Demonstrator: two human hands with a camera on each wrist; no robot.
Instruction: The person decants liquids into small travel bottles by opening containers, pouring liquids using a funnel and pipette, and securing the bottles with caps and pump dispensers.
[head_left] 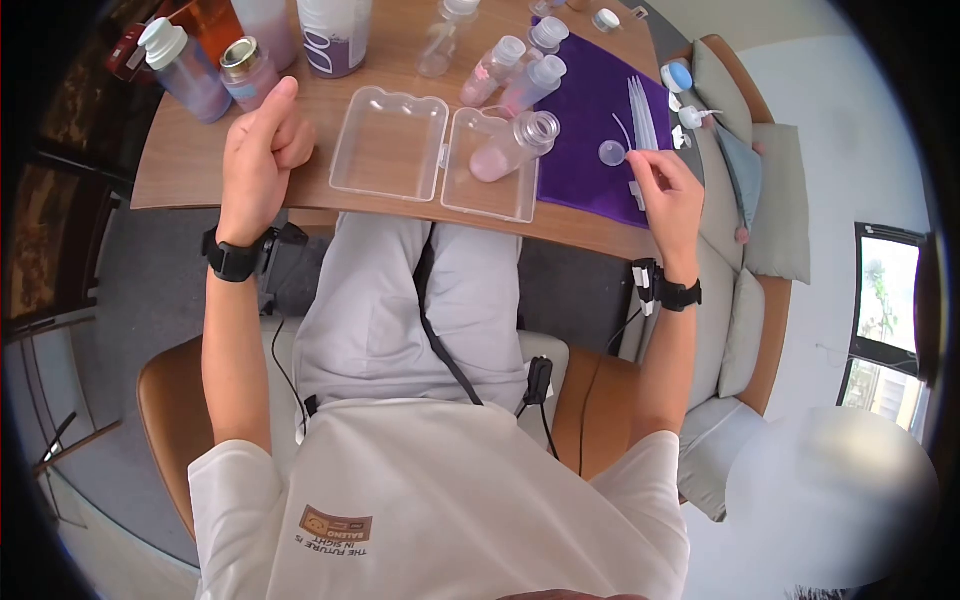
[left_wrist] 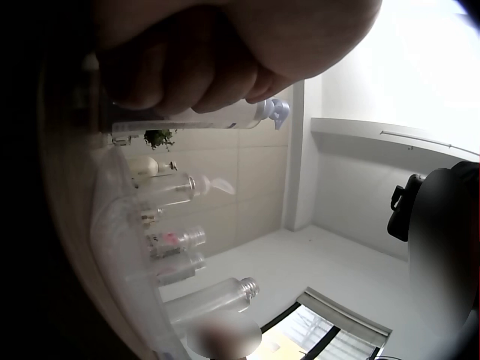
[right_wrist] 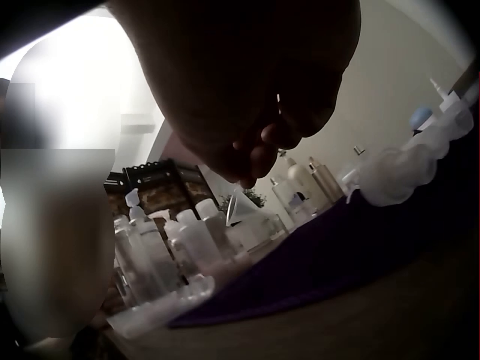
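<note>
My left hand point(head_left: 266, 150) rests by the table's left side, fingers loosely curled, thumb outstretched, with nothing visible in it. It is nearest to a pink jar with a gold lid point(head_left: 250, 75) and an open clear plastic case point(head_left: 388, 150). An uncapped clear bottle point(head_left: 512, 148) with pinkish contents stands upright in the case's right half. Over the purple mat point(head_left: 590, 100), my right hand point(head_left: 670, 190) pinches a small clear funnel point(right_wrist: 238, 207) between thumb and finger. Beside this hand lie slim clear droppers point(head_left: 642, 115).
Several capped bottles point(head_left: 530, 85) stand behind the case. A white cup with purple print point(head_left: 333, 40) and a white-capped bottle point(head_left: 185, 70) are at the back left. A blue-lidded jar point(head_left: 677, 77) and pump top point(head_left: 695, 117) sit near the right edge, beside a sofa point(head_left: 720, 200).
</note>
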